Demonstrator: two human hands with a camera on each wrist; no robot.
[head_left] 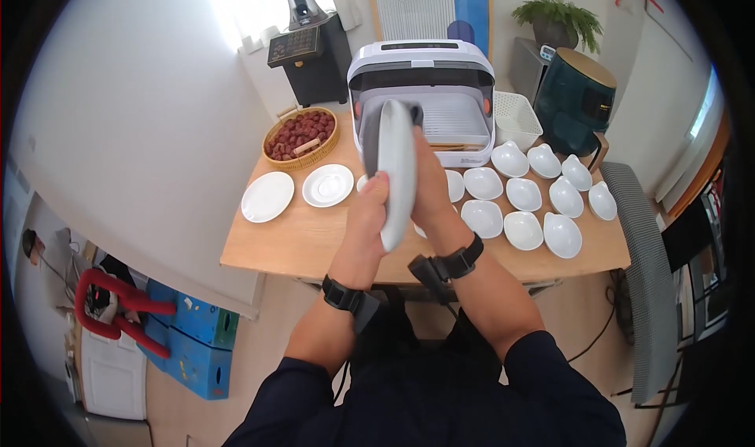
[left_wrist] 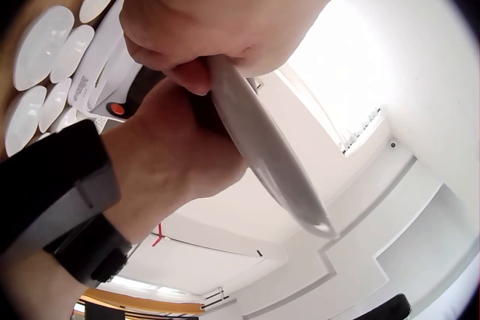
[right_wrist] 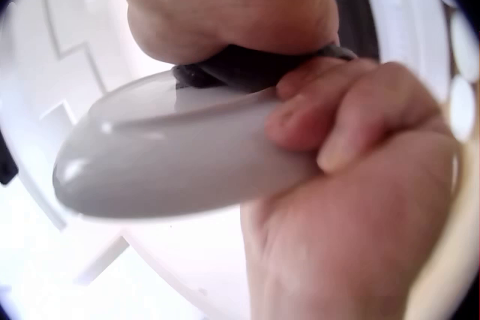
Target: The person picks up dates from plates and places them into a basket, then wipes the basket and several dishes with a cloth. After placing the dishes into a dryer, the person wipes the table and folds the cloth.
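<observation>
In the head view a white plate point(head_left: 399, 183) is held up on edge over the table. My left hand point(head_left: 366, 215) grips its near edge, thumb on one face. My right hand point(head_left: 431, 187) is at the other face, holding a dark cloth point(right_wrist: 251, 67) that lies against the plate in the right wrist view. Part of the cloth is hidden under the right hand. Two white plates, one round point(head_left: 267, 197) and one with a ringed centre point(head_left: 328, 186), lie to the left. Several small white bowls point(head_left: 523, 231) stand in rows to the right.
Behind the hands stands a white countertop dish cabinet point(head_left: 480, 62) with its front open and a rack inside. A wicker basket point(head_left: 292, 164) of dark red fruit is at back left. A white perforated basket point(head_left: 517, 115) and green air fryer point(head_left: 574, 93) stand at back right.
</observation>
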